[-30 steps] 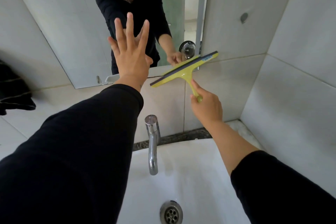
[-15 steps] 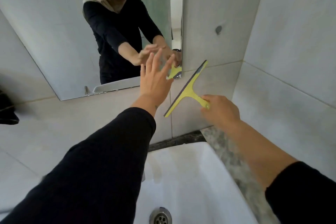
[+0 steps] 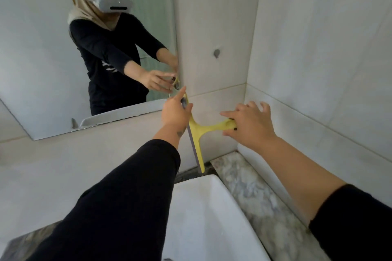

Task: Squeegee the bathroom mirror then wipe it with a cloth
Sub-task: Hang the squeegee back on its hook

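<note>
The yellow squeegee [image 3: 197,131] stands almost upright against the tiled wall, just right of the mirror's [image 3: 38,53] lower right corner, its grey rubber edge facing left. My left hand [image 3: 175,112] grips the top end of its blade. My right hand [image 3: 251,127] is at the tip of the handle, which sits between thumb and index finger while the other fingers are spread. The mirror shows a person's reflection with both arms stretched out. No cloth is in view.
A white basin [image 3: 212,218] lies below my arms, with a marbled ledge [image 3: 256,195] along its right side. Pale tiled walls meet in a corner [image 3: 247,82] right behind the squeegee. A small dark mark [image 3: 216,53] sits on the tile above.
The squeegee has swung from tilted to nearly upright. My left hand came down off the mirror and took hold of the blade's top. My right hand's fingers have loosened and spread on the handle.
</note>
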`<state>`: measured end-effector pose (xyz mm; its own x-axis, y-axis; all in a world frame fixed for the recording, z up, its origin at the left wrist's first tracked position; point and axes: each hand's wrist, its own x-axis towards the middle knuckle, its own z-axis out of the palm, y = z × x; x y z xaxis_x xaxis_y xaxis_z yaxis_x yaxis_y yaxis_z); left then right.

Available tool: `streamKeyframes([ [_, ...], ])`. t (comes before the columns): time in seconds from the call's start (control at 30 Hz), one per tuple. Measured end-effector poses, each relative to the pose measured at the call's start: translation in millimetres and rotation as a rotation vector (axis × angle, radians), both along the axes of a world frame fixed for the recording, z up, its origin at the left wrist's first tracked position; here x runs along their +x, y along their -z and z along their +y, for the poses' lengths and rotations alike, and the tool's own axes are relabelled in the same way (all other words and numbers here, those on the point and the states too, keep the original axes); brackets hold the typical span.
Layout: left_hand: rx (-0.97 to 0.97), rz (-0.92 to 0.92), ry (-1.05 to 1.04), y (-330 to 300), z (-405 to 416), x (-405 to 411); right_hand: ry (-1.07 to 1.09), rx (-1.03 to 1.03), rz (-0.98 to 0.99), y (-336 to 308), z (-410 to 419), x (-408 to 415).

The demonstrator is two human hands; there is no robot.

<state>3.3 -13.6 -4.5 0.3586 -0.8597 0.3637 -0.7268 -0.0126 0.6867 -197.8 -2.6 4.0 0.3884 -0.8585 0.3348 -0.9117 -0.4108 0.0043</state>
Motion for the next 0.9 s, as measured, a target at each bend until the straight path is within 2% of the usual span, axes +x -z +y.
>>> streamKeyframes([
  [0.07, -0.053, 0.037, -0.069, -2.5, 2.2, 4.1, 0.12, 0.012, -0.161, -0.2, -1.9, 4.7],
  [0.13, -0.099, 0.067, -0.122, -5.8, 5.1, 7.4, 0.208, 0.117, -0.367, -4.8, -3.2, 13.1],
  [0.23, -0.121, 0.144, -0.191, -10.3, 9.9, 8.1, 0.232, 0.322, -0.925, -20.4, -7.2, 32.3],
  [0.3, -0.129, 0.204, -0.221, -9.5, 13.2, 6.2, 0.269, 0.376, -1.23, -29.8, -13.5, 46.3],
  [0.4, -0.148, 0.23, -0.237, -3.6, 19.2, 4.3, 0.354, 0.33, -1.417, -37.1, -24.9, 63.7],
  [0.5, -0.132, 0.135, -0.242, 6.2, 23.8, 11.0, 0.333, 0.294, -1.444, -38.4, -37.4, 75.8],
  [0.57, -0.137, -0.159, -0.186, 14.6, 26.2, 23.4, 0.27, 0.252, -1.371, -40.4, -47.3, 81.2],
  [0.63, -0.2, -0.471, -0.028, 24.2, 26.4, 38.5, 0.208, 0.184, -1.289, -45.6, -58.9, 82.8],
  [0.67, -0.221, -0.55, 0.059, 27.5, 25.9, 44.8, 0.179, 0.154, -1.246, -49.2, -64.8, 82.1],
  [0.77, -0.185, -0.646, 0.265, 35.0, 23.9, 52.2, 0.115, 0.089, -1.136, -56.3, -83.7, 81.7],
  [0.9, -0.034, -0.706, 0.327, 43.4, 14.7, 44.3, 0.069, 0.011, -1.098, -57.3, -111.4, 89.9],
])
